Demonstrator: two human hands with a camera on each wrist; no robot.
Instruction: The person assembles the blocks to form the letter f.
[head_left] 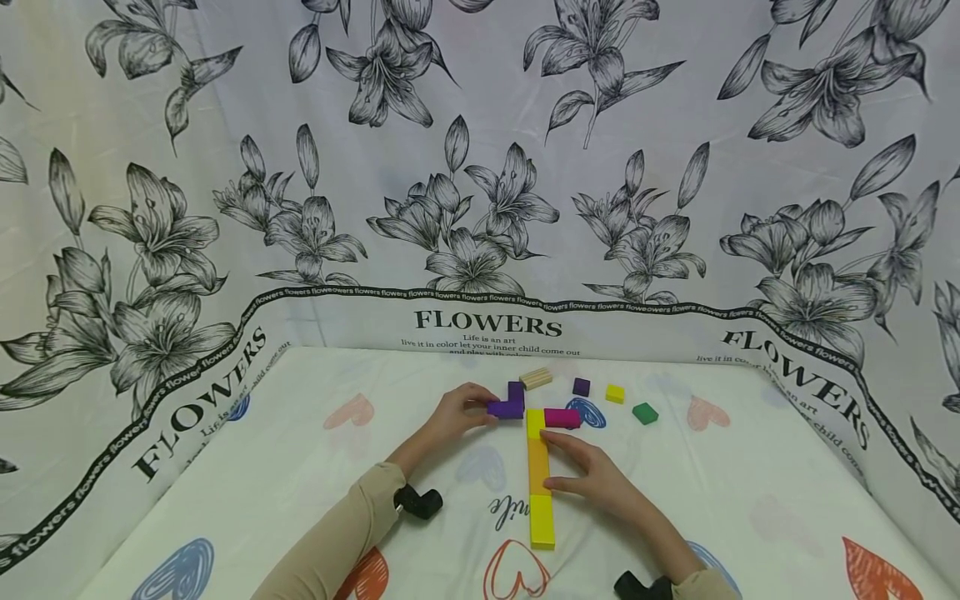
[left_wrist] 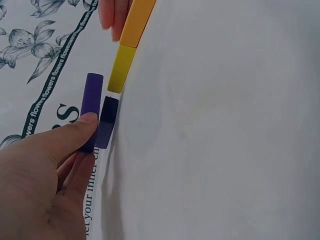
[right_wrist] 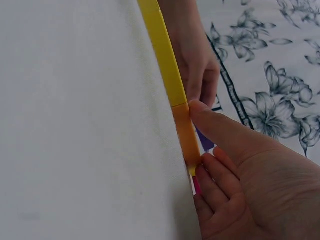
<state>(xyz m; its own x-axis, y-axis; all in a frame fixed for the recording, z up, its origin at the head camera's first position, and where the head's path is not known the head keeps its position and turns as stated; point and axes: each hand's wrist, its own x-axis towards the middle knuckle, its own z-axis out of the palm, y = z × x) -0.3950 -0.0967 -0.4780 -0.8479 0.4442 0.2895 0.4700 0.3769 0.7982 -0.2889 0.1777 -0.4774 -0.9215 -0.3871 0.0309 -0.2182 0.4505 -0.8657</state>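
Past beige cloth sleeves [head_left: 333, 529], pinching with left hand [head_left: 454, 417] a purple oblong block [head_left: 506, 410], likely light, stiff wood, best held endwise. With right hand [head_left: 597, 477], merely touching orange oblong block [head_left: 537, 467].

Block row [head_left: 539, 467] barring middle, tablecloth [head_left: 292, 450] free far left

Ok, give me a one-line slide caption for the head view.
Left hand pinches a purple block; right hand touches an orange block between two yellow blocks on a heart-printed cloth.
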